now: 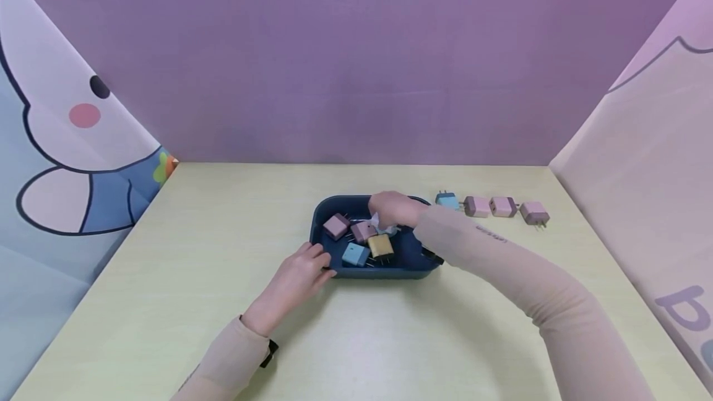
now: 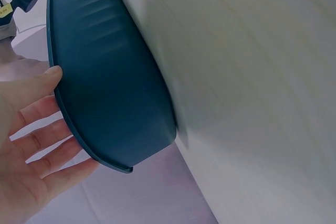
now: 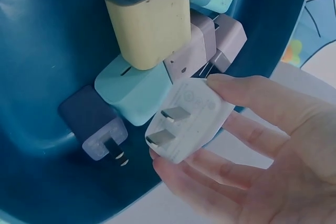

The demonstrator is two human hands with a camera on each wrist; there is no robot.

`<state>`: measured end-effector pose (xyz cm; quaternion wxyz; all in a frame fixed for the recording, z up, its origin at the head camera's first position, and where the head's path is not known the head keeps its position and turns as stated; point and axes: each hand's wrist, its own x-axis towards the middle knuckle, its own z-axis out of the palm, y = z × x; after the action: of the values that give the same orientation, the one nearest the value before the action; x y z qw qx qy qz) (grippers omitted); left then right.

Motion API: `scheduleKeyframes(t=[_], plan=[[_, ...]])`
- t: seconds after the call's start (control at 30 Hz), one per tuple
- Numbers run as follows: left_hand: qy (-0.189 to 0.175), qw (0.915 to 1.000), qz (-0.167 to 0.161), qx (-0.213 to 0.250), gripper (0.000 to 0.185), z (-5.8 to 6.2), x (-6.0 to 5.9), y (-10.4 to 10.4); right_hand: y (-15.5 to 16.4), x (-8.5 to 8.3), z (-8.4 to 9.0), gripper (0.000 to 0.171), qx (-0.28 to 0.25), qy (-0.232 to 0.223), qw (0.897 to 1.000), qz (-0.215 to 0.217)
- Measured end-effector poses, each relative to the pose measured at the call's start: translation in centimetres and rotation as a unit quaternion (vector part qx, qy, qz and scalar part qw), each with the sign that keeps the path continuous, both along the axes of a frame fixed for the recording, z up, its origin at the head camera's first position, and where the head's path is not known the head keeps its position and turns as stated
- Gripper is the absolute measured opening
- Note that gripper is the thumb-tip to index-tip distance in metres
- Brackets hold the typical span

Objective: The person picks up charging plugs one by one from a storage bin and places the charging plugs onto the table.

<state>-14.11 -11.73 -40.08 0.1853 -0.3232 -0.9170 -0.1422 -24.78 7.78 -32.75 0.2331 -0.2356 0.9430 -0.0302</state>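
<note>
1. The right hand (image 3: 262,150) reaches into the dark blue tray (image 1: 325,212) and pinches a white charger plug (image 3: 186,119) between thumb and fingertips; the plug's two flat prongs face the wrist camera.
2. The white charger plug sits just above the tray floor, touching or very nearly touching the other plugs beside it; which of the two cannot be told.
3. The left hand (image 1: 295,277) rests against the near-left outer wall of the tray with its fingers straight and spread, gripping nothing.
4. Inside the tray, next to the held plug, lie a yellow plug (image 3: 149,22), a light blue plug (image 3: 128,95), a pale mauve plug (image 3: 189,56) and a dark navy plug (image 3: 94,121) with its prongs up.
5. The head view also shows a pink plug (image 1: 336,226) at the left end of the tray and a blue plug (image 1: 355,254) near its front wall.
6. To the right of the tray, on the pale bench (image 1: 195,302), four plugs stand in a row: one blue one (image 1: 447,200) nearest the tray, then three pink ones (image 1: 503,206) going outward.
7. Both forearms wear beige sleeves (image 1: 501,265).
</note>
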Motion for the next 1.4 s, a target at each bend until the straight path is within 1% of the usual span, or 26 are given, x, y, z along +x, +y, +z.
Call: scheduleKeyframes(t=[0.23,0.43,0.57,0.77,0.93,1.13,1.3,1.4], plan=[[-0.004,1.0,0.003,-0.001,0.015,0.1,0.0,0.0,0.7,0.6,0.5,0.032,-0.013,0.004,1.0,-0.003],[-0.001,1.0,0.0,-0.001,0.015,0.1,-0.1,0.0,1.5,1.0,0.6,0.031,-0.019,0.025,0.999,0.015],[0.0,1.0,-0.002,0.0,0.015,0.2,-0.1,0.0,2.1,1.1,0.7,0.029,-0.027,0.036,0.999,0.011],[-0.003,1.0,-0.003,-0.004,0.015,0.3,-0.1,0.0,3.1,1.2,0.9,0.026,-0.037,0.052,0.998,0.019],[-0.009,0.9999,-0.005,-0.008,0.015,0.5,-0.1,0.0,4.0,1.2,1.2,0.024,-0.058,0.054,0.997,0.008],[-0.018,0.9997,-0.008,-0.015,0.014,0.4,-0.1,0.0,5.3,1.3,1.2,0.029,-0.079,0.072,0.994,-0.005],[-0.015,0.9997,-0.01,-0.017,0.016,0.4,-0.2,0.0,6.6,1.4,1.3,0.032,-0.083,0.073,0.993,-0.031],[-0.015,0.9997,-0.011,-0.017,0.017,0.4,-0.2,0.0,7.4,1.5,1.5,0.034,-0.084,0.078,0.993,-0.039]])
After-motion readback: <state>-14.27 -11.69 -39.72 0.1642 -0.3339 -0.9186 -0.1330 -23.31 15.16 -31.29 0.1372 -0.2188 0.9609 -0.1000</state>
